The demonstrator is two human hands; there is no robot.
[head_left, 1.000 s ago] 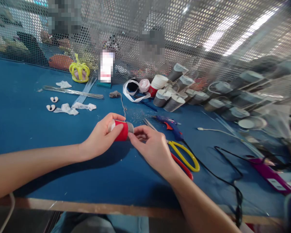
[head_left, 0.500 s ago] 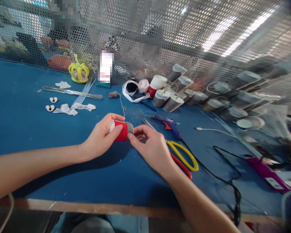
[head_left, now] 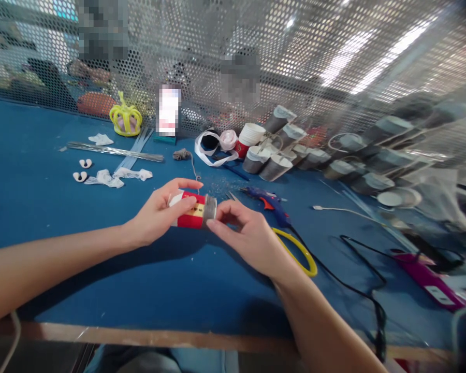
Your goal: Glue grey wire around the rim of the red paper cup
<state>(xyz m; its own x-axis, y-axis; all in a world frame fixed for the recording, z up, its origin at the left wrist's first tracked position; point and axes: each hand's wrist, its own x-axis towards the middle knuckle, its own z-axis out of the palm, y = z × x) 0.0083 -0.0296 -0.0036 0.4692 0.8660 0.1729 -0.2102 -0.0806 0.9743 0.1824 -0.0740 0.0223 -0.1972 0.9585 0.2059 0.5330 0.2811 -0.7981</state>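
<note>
A small red and white paper cup (head_left: 186, 220) lies on its side in the air over the blue table, with grey yarn (head_left: 210, 207) wound round its right end. My left hand (head_left: 159, 212) is closed round the cup's white left end, thumb across its yellow label. At the yarn-wrapped rim, the thumb and fingers of my right hand (head_left: 243, 228) pinch the edge; part of the grip is hidden. A strand runs from a small grey yarn bundle (head_left: 182, 154) towards the cup. Under my right hand lie scissors with a yellow handle (head_left: 295, 251), partly covered.
A blue glue gun (head_left: 272, 204) lies right of my hands, its black cable trailing to a purple power strip (head_left: 427, 280). Several grey-wrapped cups (head_left: 275, 168) and a white ribbon (head_left: 213, 160) stand before the perforated screen. Metal wires (head_left: 116, 152) and lace scraps (head_left: 106, 178) lie left.
The cup has turned in my hands, bringing its yellow label with dark lettering into view. My right hand has shifted slightly, and the scissors' red handle is now hidden.
</note>
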